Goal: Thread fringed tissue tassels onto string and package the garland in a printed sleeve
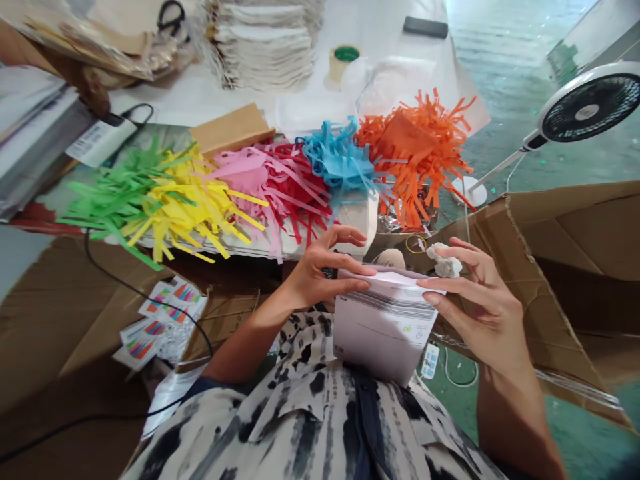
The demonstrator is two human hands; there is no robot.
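My left hand (325, 267) and my right hand (475, 300) both grip a thick stack of white paper sheets (383, 327) held over my lap, fingers pinched on its top edge. A small crumpled white wad (444, 263) sits tucked against my right hand's fingers. Just beyond the hands lie piles of cut paper fringe on the table edge: green (117, 193), yellow (187, 207), pink and red (280, 183), blue (340, 160), orange (417, 150).
Open cardboard box flaps (560, 267) spread to the right and left. Small colourful printed cards (160, 317) lie at lower left, crossed by a black cable (125, 287). A white fan (585, 107) stands on the green floor. Tape roll (343, 63), scissors (173, 17) and stacked cloth bags (265, 43) sit farther back.
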